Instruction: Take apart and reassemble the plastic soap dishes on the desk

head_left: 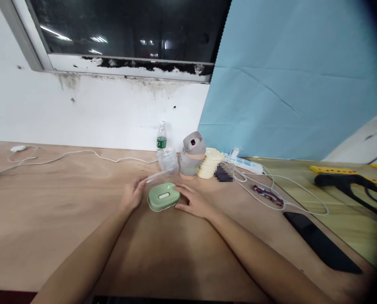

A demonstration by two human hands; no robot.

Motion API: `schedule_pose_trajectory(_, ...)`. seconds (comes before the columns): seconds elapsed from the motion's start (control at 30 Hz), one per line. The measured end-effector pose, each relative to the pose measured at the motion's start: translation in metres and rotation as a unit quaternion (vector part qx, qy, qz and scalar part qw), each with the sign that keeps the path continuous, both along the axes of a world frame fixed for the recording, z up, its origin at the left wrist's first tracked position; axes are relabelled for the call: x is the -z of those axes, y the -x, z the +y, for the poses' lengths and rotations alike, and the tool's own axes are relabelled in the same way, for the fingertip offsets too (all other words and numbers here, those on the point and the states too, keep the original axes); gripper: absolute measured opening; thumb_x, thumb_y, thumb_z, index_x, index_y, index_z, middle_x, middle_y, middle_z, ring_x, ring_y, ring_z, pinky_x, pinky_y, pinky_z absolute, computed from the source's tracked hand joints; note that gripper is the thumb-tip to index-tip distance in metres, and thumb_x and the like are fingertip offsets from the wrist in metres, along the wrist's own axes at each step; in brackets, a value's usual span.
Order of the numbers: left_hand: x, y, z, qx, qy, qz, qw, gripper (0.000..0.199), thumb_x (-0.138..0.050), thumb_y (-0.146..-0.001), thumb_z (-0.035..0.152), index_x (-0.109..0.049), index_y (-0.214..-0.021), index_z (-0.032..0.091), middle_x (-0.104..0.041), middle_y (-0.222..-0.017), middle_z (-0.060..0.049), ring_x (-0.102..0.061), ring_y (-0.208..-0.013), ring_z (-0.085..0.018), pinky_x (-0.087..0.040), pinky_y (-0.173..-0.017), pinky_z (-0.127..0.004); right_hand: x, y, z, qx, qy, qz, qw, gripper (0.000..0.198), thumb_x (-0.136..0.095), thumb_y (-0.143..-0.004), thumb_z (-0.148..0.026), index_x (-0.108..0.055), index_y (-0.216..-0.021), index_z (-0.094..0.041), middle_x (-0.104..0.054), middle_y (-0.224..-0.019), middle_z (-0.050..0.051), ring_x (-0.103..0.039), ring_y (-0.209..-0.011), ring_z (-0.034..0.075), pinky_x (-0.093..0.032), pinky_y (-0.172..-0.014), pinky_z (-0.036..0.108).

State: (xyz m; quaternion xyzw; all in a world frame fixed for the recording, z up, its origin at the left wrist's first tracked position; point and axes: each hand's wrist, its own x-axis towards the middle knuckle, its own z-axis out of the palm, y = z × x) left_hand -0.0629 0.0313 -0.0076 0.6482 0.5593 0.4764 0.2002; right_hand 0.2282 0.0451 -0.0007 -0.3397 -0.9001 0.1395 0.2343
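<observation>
A pale green rounded box or lid point(157, 203) with a small oval opening in its top sits on the table between my hands. My right hand point(193, 203) rests against its right side, fingers stretched out and thumb apart. On the other side, my left hand point(133, 194) is closed on a clear plastic strip point(155, 176) that points toward the back. The strip's exact kind is hard to make out. Just behind it stand clear plastic cups or containers point(168, 161).
At the back are a bottle point(162, 141) with a green label, a grey wrapped roll point(190, 162), a cream ribbed stack point(207, 164) and a white power strip point(247, 164). A maroon object point(268, 195), white cables and a black phone point(321, 240) lie to the right.
</observation>
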Motion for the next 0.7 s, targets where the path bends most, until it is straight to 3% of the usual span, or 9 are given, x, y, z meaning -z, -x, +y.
schedule_pose_trajectory(0.13,-0.004,0.01,0.005,-0.104,0.104,-0.042,0.988,0.072,-0.032,-0.085,0.069,-0.074,-0.09,0.011,-0.073,-0.077,-0.011,-0.069,-0.079,-0.028,-0.05,-0.075,-0.034,0.01,-0.002,0.002,0.015,-0.001,-0.006,1.0,0.053,-0.063,-0.083,-0.044,-0.053,-0.132,-0.028,-0.05,-0.136,0.011,-0.052,-0.121,0.025,-0.043,-0.101,0.041)
schedule_pose_trajectory(0.3,-0.004,0.016,0.011,-0.126,0.125,-0.039,0.983,0.071,-0.027,-0.086,0.069,-0.074,-0.078,0.016,-0.074,-0.084,-0.012,-0.068,-0.086,-0.027,-0.048,-0.081,-0.034,0.013,-0.006,0.006,0.025,-0.018,0.02,0.999,0.048,-0.065,-0.082,-0.04,-0.058,-0.127,-0.025,-0.054,-0.131,0.012,-0.055,-0.118,0.025,-0.045,-0.099,0.04)
schedule_pose_trajectory(0.43,0.002,0.021,0.017,-0.164,0.112,-0.067,0.978,0.064,-0.026,-0.09,0.062,-0.068,-0.099,0.015,-0.073,-0.092,-0.012,-0.069,-0.076,-0.024,-0.051,-0.072,-0.033,0.012,-0.008,0.009,0.038,-0.029,0.037,0.998,0.047,-0.065,-0.081,-0.038,-0.059,-0.125,-0.024,-0.056,-0.127,0.012,-0.056,-0.115,0.025,-0.046,-0.097,0.041)
schedule_pose_trajectory(0.53,0.005,0.025,0.019,-0.19,0.096,-0.045,0.976,0.049,-0.036,-0.091,0.05,-0.058,-0.116,0.015,-0.072,-0.101,-0.012,-0.068,-0.087,-0.023,-0.05,-0.076,-0.032,0.011,-0.008,0.01,0.042,-0.028,0.044,0.998,0.046,-0.065,-0.08,-0.037,-0.059,-0.124,-0.024,-0.056,-0.126,0.011,-0.057,-0.113,0.024,-0.046,-0.096,0.041)
schedule_pose_trajectory(0.7,-0.004,0.024,0.011,-0.179,0.086,0.085,0.976,0.041,-0.04,-0.09,0.046,-0.064,-0.109,0.019,-0.071,-0.104,-0.011,-0.065,-0.097,-0.026,-0.049,-0.08,-0.034,0.012,-0.008,0.01,0.042,-0.017,0.047,0.998,0.045,-0.066,-0.079,-0.035,-0.06,-0.123,-0.025,-0.056,-0.126,0.01,-0.057,-0.112,0.024,-0.047,-0.095,0.041)
